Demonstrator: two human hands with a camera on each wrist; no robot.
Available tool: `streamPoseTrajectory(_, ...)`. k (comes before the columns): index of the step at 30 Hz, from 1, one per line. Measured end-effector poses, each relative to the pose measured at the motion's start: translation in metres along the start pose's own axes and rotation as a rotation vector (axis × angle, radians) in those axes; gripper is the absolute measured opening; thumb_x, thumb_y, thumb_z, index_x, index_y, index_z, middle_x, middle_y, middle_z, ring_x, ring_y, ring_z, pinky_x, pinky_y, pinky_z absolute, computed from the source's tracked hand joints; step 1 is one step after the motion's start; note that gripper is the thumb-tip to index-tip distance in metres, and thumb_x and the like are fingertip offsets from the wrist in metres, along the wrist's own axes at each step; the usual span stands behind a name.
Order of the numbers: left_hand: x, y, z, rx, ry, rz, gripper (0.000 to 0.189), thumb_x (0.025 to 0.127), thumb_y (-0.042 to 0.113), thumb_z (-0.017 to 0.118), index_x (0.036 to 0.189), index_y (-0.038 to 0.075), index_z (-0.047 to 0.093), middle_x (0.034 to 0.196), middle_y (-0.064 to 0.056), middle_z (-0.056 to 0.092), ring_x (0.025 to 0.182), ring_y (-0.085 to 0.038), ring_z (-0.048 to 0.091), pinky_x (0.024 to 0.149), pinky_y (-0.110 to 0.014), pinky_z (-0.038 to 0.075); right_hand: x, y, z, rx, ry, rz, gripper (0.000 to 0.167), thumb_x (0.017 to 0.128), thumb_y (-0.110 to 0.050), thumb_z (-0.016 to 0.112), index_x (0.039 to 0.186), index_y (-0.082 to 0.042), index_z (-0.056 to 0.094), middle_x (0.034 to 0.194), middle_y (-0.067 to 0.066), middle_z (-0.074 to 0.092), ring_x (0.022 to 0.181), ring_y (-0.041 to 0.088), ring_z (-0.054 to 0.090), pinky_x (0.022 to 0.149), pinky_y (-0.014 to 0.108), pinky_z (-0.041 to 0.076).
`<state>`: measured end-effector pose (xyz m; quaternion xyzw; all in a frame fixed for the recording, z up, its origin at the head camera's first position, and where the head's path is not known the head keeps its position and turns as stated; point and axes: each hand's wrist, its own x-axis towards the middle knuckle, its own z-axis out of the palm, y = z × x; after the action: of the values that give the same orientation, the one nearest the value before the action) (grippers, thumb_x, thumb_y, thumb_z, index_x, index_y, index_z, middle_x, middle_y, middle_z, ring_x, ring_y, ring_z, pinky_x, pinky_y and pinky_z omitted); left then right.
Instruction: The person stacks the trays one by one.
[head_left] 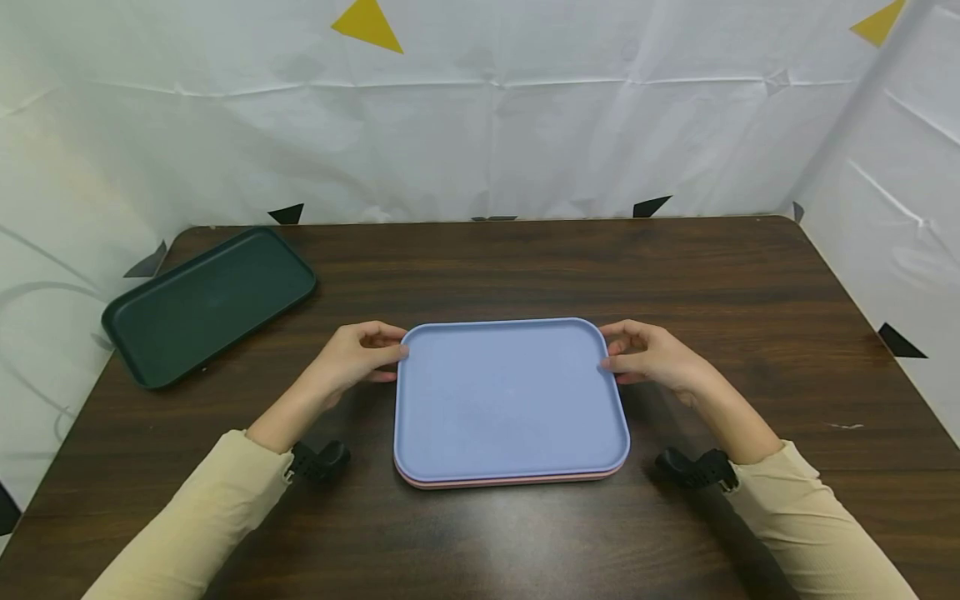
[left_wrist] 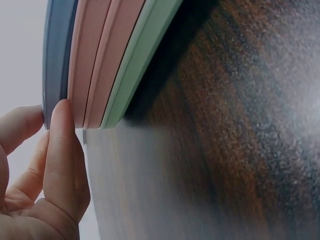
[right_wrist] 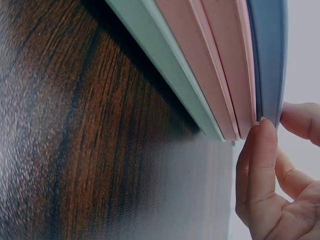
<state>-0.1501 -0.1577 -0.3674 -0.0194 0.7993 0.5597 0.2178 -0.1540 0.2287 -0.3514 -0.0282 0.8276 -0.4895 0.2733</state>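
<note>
In the head view, a light blue rectangular tray (head_left: 512, 400) lies on top of a stack at the middle of the table. Under it the left wrist view shows two pink trays (left_wrist: 86, 75) and a pale green tray (left_wrist: 138, 60) at the bottom. My left hand (head_left: 358, 357) pinches the blue tray's left edge, thumb over the rim and fingertips low on its side. On the opposite edge my right hand (head_left: 651, 358) pinches the same tray, its fingertips close to where blue meets pink. Some fingers are partly hidden in the head view.
A dark green oblong tray (head_left: 210, 307) lies slanted at the table's back left corner. The dark wood table (head_left: 540, 271) ends at white sheeting (head_left: 495, 142) behind and on both sides. Each wrist wears a black strap.
</note>
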Motion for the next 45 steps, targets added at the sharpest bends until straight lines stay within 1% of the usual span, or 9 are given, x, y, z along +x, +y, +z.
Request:
streamPoseTrajectory(8, 0.0, -0.001, -0.006, -0.008, 0.002, -0.003, 0.042, 0.095, 0.02, 0.06, 0.13, -0.001, 0.053, 0.115, -0.014, 0.059, 0.096, -0.015, 0.063, 0.082, -0.031, 0.06, 0.0, 0.003, -0.001, -0.01, -0.011, -0.001, 0.061, 0.09, -0.013, 0.064, 0.142, 0.003, 0.036, 0.101, 0.006, 0.055, 0.087, 0.009, 0.059, 0.086, 0.035, 0.058)
streamPoseTrajectory(15, -0.008, 0.002, -0.028, 0.01, 0.076, 0.02, 0.047, 0.097, 0.024, 0.055, 0.136, -0.001, 0.046, 0.123, -0.019, 0.052, 0.106, -0.027, 0.06, 0.082, -0.026, 0.059, 0.0, 0.003, 0.0, 0.002, -0.013, 0.005, 0.062, 0.09, -0.014, 0.064, 0.142, 0.003, 0.036, 0.113, 0.016, 0.053, 0.09, 0.011, 0.06, 0.089, 0.037, 0.058)
streamPoseTrajectory(23, -0.022, -0.003, -0.067, 0.066, 0.199, 0.041, 0.056, 0.099, 0.033, 0.05, 0.144, 0.003, 0.038, 0.125, -0.014, 0.05, 0.097, -0.006, 0.059, 0.084, -0.023, 0.058, 0.0, 0.004, -0.001, 0.0, -0.016, 0.003, 0.062, 0.09, -0.014, 0.064, 0.142, 0.002, 0.035, 0.116, 0.018, 0.053, 0.091, 0.011, 0.06, 0.09, 0.038, 0.057)
streamPoseTrajectory(28, -0.027, -0.013, -0.091, 0.054, 0.308, 0.047, 0.057, 0.099, 0.033, 0.05, 0.145, 0.003, 0.037, 0.109, 0.005, 0.052, 0.089, 0.005, 0.058, 0.08, -0.018, 0.058, 0.0, 0.004, -0.001, 0.006, -0.017, 0.004, 0.062, 0.09, -0.014, 0.064, 0.142, 0.002, 0.035, 0.114, 0.016, 0.053, 0.091, 0.011, 0.059, 0.089, 0.037, 0.057)
streamPoseTrajectory(31, -0.031, -0.02, -0.105, 0.0, 0.384, 0.054, 0.05, 0.098, 0.03, 0.052, 0.141, 0.007, 0.042, 0.101, 0.012, 0.052, 0.087, 0.007, 0.058, 0.077, -0.015, 0.057, 0.0, 0.003, 0.0, 0.004, -0.013, 0.006, 0.063, 0.089, -0.014, 0.064, 0.142, 0.002, 0.035, 0.114, 0.015, 0.053, 0.091, 0.011, 0.059, 0.089, 0.036, 0.058)
streamPoseTrajectory(35, -0.036, -0.028, -0.121, -0.121, 0.477, 0.048, 0.04, 0.096, 0.026, 0.056, 0.133, 0.013, 0.049, 0.097, 0.013, 0.053, 0.085, 0.005, 0.058, 0.072, -0.011, 0.056, 0.0, 0.004, 0.0, 0.005, -0.011, 0.008, 0.063, 0.09, -0.015, 0.064, 0.143, 0.002, 0.035, 0.115, 0.015, 0.053, 0.092, 0.011, 0.059, 0.089, 0.037, 0.058)
streamPoseTrajectory(40, -0.041, -0.039, -0.139, -0.206, 0.588, 0.014, 0.025, 0.095, 0.022, 0.056, 0.12, 0.02, 0.054, 0.095, 0.012, 0.051, 0.083, 0.003, 0.055, 0.067, -0.009, 0.055, 0.001, 0.004, -0.001, 0.006, -0.013, 0.007, 0.062, 0.09, -0.015, 0.064, 0.143, 0.002, 0.035, 0.114, 0.015, 0.053, 0.092, 0.011, 0.059, 0.089, 0.037, 0.057)
streamPoseTrajectory(42, -0.044, -0.044, -0.146, -0.26, 0.619, 0.007, 0.016, 0.094, 0.019, 0.056, 0.109, 0.024, 0.054, 0.095, 0.011, 0.051, 0.082, 0.003, 0.054, 0.066, -0.008, 0.055, 0.001, 0.004, -0.001, 0.006, -0.015, 0.007, 0.062, 0.09, -0.014, 0.064, 0.143, 0.002, 0.035, 0.114, 0.015, 0.053, 0.092, 0.012, 0.059, 0.089, 0.036, 0.058)
streamPoseTrajectory(45, -0.048, -0.051, -0.156, -0.336, 0.646, 0.009, 0.015, 0.093, 0.014, 0.057, 0.102, 0.025, 0.054, 0.094, 0.01, 0.05, 0.08, 0.003, 0.053, 0.064, -0.007, 0.054, 0.001, 0.004, 0.0, 0.005, -0.014, 0.005, 0.063, 0.09, -0.014, 0.064, 0.143, 0.002, 0.035, 0.114, 0.015, 0.053, 0.092, 0.011, 0.059, 0.089, 0.037, 0.058)
